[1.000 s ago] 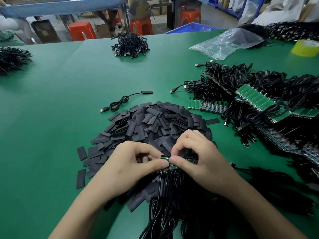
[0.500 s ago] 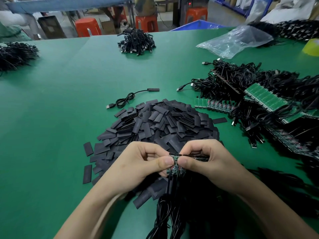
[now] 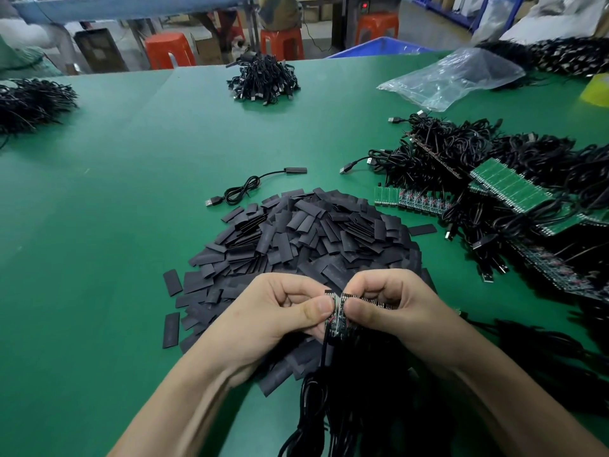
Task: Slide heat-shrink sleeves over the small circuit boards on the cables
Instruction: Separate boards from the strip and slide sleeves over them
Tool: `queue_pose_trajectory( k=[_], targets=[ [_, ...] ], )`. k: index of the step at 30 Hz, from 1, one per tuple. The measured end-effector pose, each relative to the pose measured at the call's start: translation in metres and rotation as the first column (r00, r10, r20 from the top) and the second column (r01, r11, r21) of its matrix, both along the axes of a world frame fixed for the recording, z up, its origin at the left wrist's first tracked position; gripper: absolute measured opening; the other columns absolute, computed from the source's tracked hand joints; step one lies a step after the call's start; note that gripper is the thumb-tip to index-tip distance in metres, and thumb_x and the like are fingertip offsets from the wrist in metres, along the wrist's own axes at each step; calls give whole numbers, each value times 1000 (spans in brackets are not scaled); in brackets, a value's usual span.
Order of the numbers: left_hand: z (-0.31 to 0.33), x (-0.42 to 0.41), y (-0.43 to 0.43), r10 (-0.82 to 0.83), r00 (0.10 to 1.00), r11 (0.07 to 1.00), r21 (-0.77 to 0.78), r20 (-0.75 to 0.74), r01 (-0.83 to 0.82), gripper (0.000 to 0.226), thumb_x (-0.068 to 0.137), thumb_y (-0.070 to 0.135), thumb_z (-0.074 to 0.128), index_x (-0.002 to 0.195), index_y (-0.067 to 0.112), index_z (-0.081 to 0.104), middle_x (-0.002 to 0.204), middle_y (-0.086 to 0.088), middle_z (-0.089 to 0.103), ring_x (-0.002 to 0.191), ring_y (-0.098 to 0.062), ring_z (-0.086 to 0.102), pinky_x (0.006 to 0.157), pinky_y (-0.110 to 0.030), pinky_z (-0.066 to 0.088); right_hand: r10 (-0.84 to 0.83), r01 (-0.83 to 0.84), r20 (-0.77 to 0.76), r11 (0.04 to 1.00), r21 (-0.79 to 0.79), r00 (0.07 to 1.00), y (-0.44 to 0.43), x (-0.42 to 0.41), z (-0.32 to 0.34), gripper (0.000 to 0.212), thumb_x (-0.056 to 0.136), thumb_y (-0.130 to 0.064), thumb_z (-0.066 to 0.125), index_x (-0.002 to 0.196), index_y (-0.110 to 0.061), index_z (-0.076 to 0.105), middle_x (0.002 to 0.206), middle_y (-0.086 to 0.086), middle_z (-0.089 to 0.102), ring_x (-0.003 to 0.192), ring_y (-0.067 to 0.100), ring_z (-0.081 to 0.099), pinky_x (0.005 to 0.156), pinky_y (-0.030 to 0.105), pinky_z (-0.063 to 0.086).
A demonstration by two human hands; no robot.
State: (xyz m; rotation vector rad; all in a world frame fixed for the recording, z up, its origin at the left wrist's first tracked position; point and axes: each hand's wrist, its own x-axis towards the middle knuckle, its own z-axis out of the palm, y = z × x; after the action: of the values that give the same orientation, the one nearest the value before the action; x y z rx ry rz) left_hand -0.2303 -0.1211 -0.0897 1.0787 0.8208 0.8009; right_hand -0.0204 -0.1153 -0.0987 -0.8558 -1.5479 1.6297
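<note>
Near the table's (image 3: 108,245) near edge, the left hand (image 3: 273,313) and right hand (image 3: 393,308) pinch a strip of small circuit boards (image 3: 337,316), thumbs almost touching. Black cables (image 3: 342,410) hang from it. A heap of black heat-shrink sleeves (image 3: 313,232) lies just beyond the hands.

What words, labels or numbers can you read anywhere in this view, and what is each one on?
Nothing here is readable.
Green board panels: faint printed marks, too small to read.
Strip of small circuit boards pinched between the left hand and right hand: markings blurred.
Red indicator behind the table: no digits legible.
</note>
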Motion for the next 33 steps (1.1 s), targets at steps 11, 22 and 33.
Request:
queue_pose_trajectory(
  k=[11, 22, 33],
  targets=[
    [-4, -6, 5, 167, 983, 959, 220, 77, -180, 12, 69, 25, 88, 72, 16, 79, 73, -2, 71, 62, -11, 63, 64, -18, 52, -457, 115, 379, 747, 655, 805, 1, 6, -3, 33, 90, -53, 63, 104, -26, 75, 110, -12, 64, 112, 12, 60, 93, 26, 45],
    [-29, -7, 22, 784, 479, 550, 800, -395, -239, 15, 95, 38, 67, 102, 29, 77, 96, 16, 67, 96, -10, 63, 86, -34, 52, -134, 152, -223, 986, 64, 965, -11, -16, 0, 29, 97, -45, 61, 80, -23, 69, 69, 0, 69, 73, 22, 69, 66, 34, 57],
    [-38, -6, 36, 794, 356, 583, 783, -493, -216, 29, 85, 36, 81, 111, 22, 79, 94, 13, 71, 82, -7, 65, 82, -35, 56, -93, -87, -520, 946, -312, 849, 5, 11, 10, 32, 95, -40, 69, 82, -13, 58, 58, -6, 36, 33, 4, 29, 29, 13, 30]
  ],
)
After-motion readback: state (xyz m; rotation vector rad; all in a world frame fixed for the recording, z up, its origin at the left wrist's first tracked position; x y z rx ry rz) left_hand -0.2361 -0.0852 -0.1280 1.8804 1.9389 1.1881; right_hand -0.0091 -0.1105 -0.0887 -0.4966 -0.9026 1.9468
